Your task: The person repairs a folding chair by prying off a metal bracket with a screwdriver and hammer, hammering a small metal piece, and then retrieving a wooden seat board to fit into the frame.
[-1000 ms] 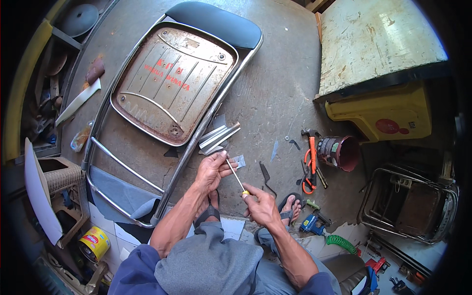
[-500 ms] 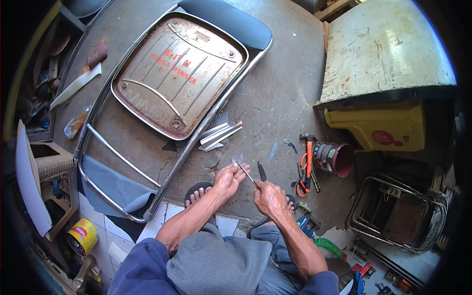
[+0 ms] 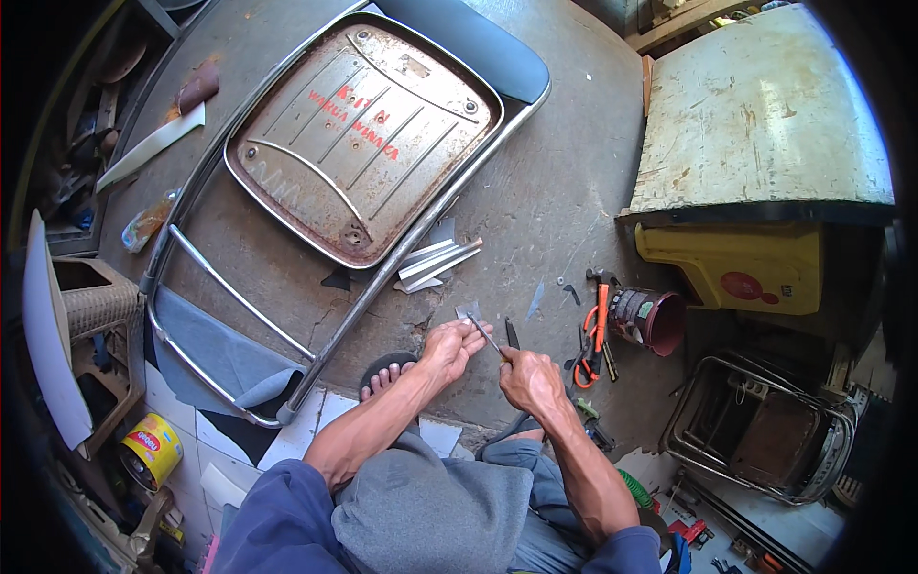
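My right hand is closed round the handle end of a screwdriver, a thin metal shaft that slants up and left. Palm upward, my left hand has its fingers curled at the shaft's tip. Whatever is pinched there is too small to make out. Just beyond the fingertips lies a small pale scrap on the floor. A dark, narrow blade-like piece rests right of the left fingers. Ahead and left lies a folding chair with a rusty metal seat underside, chrome tubes and a blue-grey backrest.
Bent metal strips lie beside the chair. To the right are a hammer, orange-handled scissors and a paint-stained can. A worn table stands over a yellow bin. At lower left sits a yellow tin.
The view has shifted slightly, so the chair and table sit a little further right. Both hands keep nearly the same pose at the screwdriver.
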Demonstrator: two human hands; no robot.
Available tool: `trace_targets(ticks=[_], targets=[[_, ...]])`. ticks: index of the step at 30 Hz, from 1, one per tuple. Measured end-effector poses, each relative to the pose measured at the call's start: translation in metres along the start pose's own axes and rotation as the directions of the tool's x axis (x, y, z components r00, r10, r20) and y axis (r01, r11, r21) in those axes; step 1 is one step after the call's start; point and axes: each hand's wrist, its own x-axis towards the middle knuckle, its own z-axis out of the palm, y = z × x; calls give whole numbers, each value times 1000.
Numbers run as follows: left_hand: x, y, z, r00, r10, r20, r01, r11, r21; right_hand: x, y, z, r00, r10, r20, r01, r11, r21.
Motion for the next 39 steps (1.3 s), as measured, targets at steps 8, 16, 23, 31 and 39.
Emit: trace_targets(ticks=[8,16,23,31,39], targets=[[-12,19,-10,657,633,409,-400,-167,901,12,-15,-15,996,7,89,6,988,-154],[-1,39,-19,664,697,269,-361,-16,932,11,-29,0,996,-93,6,93,978,-185],[-15,57,-35,582,753,306,-419,-45,907,24,-82,-12,989,-106,103,136,925,-354],[-9,55,-45,548,718,429,-470,-160,868,58,-144,-38,938,156,309,38,841,-540],[-5,75,-54,605,597,527,-416,-327,849,54,-137,-52,924,-40,381,250,818,-519]])
